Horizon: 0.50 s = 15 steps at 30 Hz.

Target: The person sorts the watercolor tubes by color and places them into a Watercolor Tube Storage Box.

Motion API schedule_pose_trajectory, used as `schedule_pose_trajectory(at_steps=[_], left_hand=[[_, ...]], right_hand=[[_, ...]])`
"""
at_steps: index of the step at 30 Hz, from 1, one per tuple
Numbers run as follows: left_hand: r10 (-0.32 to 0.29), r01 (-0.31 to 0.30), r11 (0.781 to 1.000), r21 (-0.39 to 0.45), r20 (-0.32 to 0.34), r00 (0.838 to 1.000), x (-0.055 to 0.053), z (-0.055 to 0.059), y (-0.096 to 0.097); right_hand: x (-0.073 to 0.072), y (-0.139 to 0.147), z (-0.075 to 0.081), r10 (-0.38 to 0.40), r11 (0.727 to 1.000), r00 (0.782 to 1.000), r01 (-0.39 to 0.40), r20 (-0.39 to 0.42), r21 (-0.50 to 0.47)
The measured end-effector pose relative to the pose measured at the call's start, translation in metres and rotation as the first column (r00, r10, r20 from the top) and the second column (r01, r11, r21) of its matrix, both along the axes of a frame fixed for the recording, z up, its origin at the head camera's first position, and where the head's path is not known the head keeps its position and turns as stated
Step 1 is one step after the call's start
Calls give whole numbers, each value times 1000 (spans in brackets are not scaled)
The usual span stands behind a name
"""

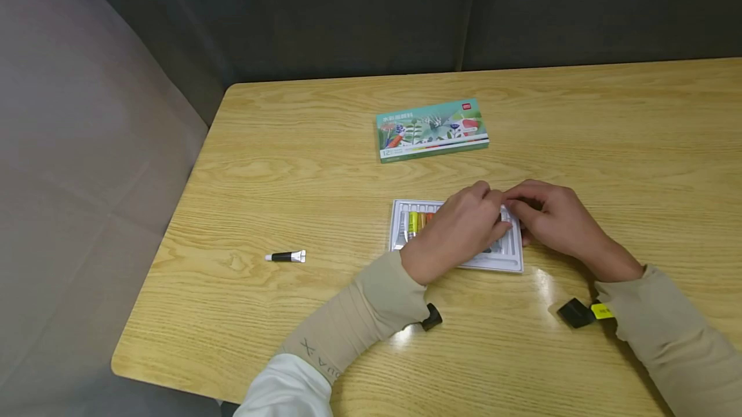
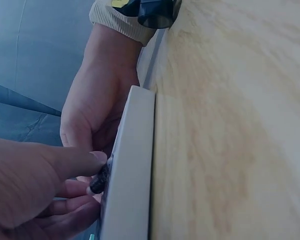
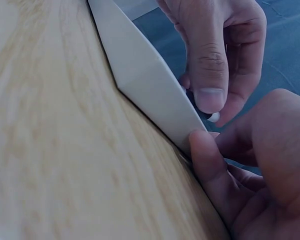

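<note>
A white plastic tray (image 1: 493,267) of paint tubes lies under both hands; yellow, ochre and orange tubes show at its left side. My left hand (image 1: 464,227) reaches over the tray and pinches a dark paint tube (image 2: 97,185) with a white cap, low at the tray's edge. At the right end, my right hand (image 1: 559,220) has its fingers bent around the tray's rim, one fingertip (image 3: 202,142) against the outer wall. Its thumb and forefinger come close to the left fingers. The left hand and forearm hide much of the tray's middle.
A green illustrated paint box (image 1: 431,130) lies behind the tray. One black paint tube (image 1: 286,256) with a white cap rests alone on the wooden table (image 1: 220,314), toward its left edge. Dark cloth (image 1: 348,11) hangs behind the table.
</note>
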<state>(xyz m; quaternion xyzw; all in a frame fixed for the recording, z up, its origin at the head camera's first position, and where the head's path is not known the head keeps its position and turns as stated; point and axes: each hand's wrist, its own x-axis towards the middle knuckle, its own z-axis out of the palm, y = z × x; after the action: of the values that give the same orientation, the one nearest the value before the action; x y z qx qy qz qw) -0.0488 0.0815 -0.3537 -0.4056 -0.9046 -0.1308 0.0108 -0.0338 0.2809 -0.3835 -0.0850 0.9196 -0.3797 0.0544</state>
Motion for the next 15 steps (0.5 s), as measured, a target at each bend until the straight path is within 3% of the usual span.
schedule_pose_trajectory(at_steps=[15], left_hand=[[-2,2,997,-79,0,1000,1,-1,1]], right_hand=[[0,-1,0,-13,1000,1000,13,13,-7]])
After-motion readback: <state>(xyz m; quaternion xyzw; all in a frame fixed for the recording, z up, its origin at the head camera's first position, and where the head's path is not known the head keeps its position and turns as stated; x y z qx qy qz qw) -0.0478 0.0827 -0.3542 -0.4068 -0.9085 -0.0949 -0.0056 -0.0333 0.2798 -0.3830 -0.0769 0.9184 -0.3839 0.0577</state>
